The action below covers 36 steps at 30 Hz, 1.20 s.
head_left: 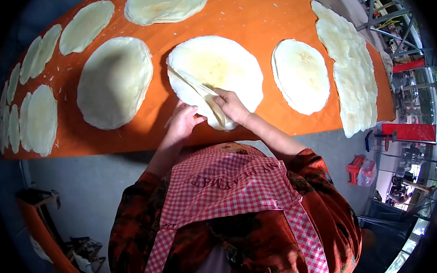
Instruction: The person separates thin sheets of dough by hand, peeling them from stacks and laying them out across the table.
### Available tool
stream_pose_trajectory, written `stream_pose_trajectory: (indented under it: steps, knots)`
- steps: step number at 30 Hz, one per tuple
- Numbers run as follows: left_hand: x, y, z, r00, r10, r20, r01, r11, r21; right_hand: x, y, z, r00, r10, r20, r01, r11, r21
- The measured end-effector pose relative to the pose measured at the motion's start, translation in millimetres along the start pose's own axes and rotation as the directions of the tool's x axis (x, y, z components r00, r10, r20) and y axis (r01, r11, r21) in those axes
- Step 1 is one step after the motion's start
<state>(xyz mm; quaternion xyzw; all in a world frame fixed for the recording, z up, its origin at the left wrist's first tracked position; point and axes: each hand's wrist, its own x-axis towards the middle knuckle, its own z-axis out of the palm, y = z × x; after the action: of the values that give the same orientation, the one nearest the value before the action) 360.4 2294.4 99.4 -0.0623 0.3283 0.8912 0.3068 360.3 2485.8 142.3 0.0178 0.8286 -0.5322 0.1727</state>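
A stack of thin round flatbreads (227, 63) lies in front of me on the orange tabletop (166, 134). The near-left edge of its top sheet is lifted and folded over. My right hand (230, 106) pinches this folded edge between thumb and fingers, its palm low over the stack. At the stack's near-left rim, my left hand (183, 121) has its fingertips closed on the flatbread edge, the thumb on the near side. How many layers either hand grips is hidden.
More flatbread stacks lie left (115, 81), right (300, 76) and at the back (166, 3). Overlapping flatbreads (348, 69) line the far right of the table. On the floor to the right stands a red stool (355, 169) beside a clear plastic bag (367, 172).
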Motion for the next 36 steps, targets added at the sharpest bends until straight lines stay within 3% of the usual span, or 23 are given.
stream_pose_trajectory:
  steps: [5, 7, 8, 9, 10, 12, 15, 16, 17, 18, 20, 21, 22, 23, 25, 26, 27, 29, 30, 31, 34, 35, 36]
  knots:
    - [6.1, -6.3, 3.3, 0.974, 0.068, -0.216, -0.028, 0.983, 0.182, -13.0, -29.6, 8.5, 0.984, -0.177, -0.030, 0.156, 0.927, -0.340]
    - [24.5, -27.9, -47.8, 0.961, 0.144, -0.236, -0.086, 0.966, 0.243, 1.6, 5.9, 25.9, 0.870, -0.492, -0.036, 0.403, 0.750, -0.524]
    - [23.4, -24.3, -49.4, 0.951, 0.171, -0.258, -0.107, 0.964, 0.241, 15.0, 14.9, 26.8, 0.909, -0.416, 0.036, 0.366, 0.752, -0.548]
    - [21.1, -21.8, -49.8, 0.940, 0.199, -0.277, -0.133, 0.962, 0.238, 18.5, -3.4, 17.7, 0.870, -0.492, -0.024, 0.406, 0.745, -0.530]
    - [18.0, -17.5, -49.2, 0.929, 0.194, -0.315, -0.122, 0.965, 0.233, 27.3, -28.5, -4.4, 0.961, -0.276, 0.009, 0.241, 0.825, -0.510]
    - [10.4, -10.2, -67.2, 0.897, 0.219, -0.384, -0.134, 0.962, 0.236, 65.2, -50.1, -65.0, 0.941, -0.330, -0.073, 0.267, 0.858, -0.439]
    - [5.2, -4.4, -115.2, 0.887, 0.219, -0.406, -0.086, 0.943, 0.321, 94.2, -91.6, -204.5, 0.911, -0.329, -0.247, 0.189, 0.867, -0.461]
    - [5.2, -1.6, -119.4, 0.889, 0.208, -0.409, -0.053, 0.932, 0.358, 96.9, -100.5, -249.3, 0.893, -0.259, -0.367, 0.058, 0.876, -0.478]
    - [3.8, 1.7, -109.5, 0.886, 0.212, -0.411, -0.064, 0.937, 0.344, 96.4, -98.1, -291.4, 0.850, -0.257, -0.460, 0.093, 0.932, -0.350]
    - [-2.8, 5.3, -94.9, 0.883, 0.215, -0.418, -0.074, 0.942, 0.327, 95.8, -91.7, -336.2, 0.826, -0.184, -0.533, -0.065, 0.908, -0.413]
    - [-5.7, -1.2, -80.2, 0.834, 0.267, -0.483, -0.139, 0.949, 0.284, 101.9, -42.6, -404.5, 0.688, -0.235, -0.687, 0.073, 0.964, -0.257]
    - [-7.7, 0.4, -79.9, 0.838, 0.178, -0.515, -0.069, 0.972, 0.223, 92.8, -28.5, -427.2, 0.723, -0.181, -0.667, -0.085, 0.935, -0.346]
    - [-10.2, 1.2, -67.3, 0.831, 0.179, -0.527, -0.085, 0.977, 0.198, 120.7, 38.7, -471.8, 0.608, -0.151, -0.779, -0.016, 0.979, -0.203]
    - [-14.2, 1.2, -51.2, 0.823, 0.176, -0.540, -0.096, 0.980, 0.172, 110.7, 62.2, -477.8, 0.613, -0.037, -0.790, -0.125, 0.982, -0.143]
    - [-15.6, 1.9, -39.3, 0.843, 0.153, -0.516, -0.100, 0.987, 0.129, 106.4, 108.6, -445.5, 0.374, -0.116, -0.920, -0.539, 0.780, -0.318]
    - [-14.1, 3.2, -33.9, 0.859, 0.141, -0.492, -0.100, 0.989, 0.109, 112.0, 132.4, -408.6, 0.399, -0.397, -0.827, -0.308, 0.791, -0.529]
    - [-14.3, 4.5, -25.1, 0.868, 0.129, -0.480, -0.093, 0.991, 0.098, 93.6, 91.0, -344.1, 0.710, -0.038, -0.704, -0.240, 0.926, -0.292]
    - [-11.9, 13.2, -3.7, 0.894, 0.102, -0.435, -0.071, 0.994, 0.087, 56.4, 41.0, -201.4, 0.965, -0.202, -0.168, 0.171, 0.968, -0.183]
    - [-7.3, 17.5, 4.6, 0.897, 0.118, -0.426, -0.072, 0.990, 0.123, 30.9, 19.3, -144.2, 0.929, -0.357, 0.099, 0.371, 0.894, -0.250]
    - [-2.6, 20.6, 12.6, 0.905, 0.134, -0.404, -0.073, 0.984, 0.163, 7.2, -2.8, -94.6, 0.803, -0.501, 0.323, 0.594, 0.715, -0.369]
    - [21.8, 42.5, 49.3, 0.947, 0.084, -0.309, -0.075, 0.996, 0.039, -24.5, -79.6, -50.0, 0.908, -0.125, 0.400, 0.312, 0.838, -0.447]
    - [23.3, 46.6, 55.7, 0.956, 0.051, -0.288, -0.069, 0.996, -0.052, -6.9, -78.5, -43.9, 0.920, -0.281, 0.273, 0.373, 0.843, -0.388]
    - [25.0, 53.6, 53.0, 0.982, 0.105, -0.158, -0.090, 0.991, 0.101, 20.9, -71.2, -42.2, 0.894, -0.426, 0.136, 0.446, 0.828, -0.340]
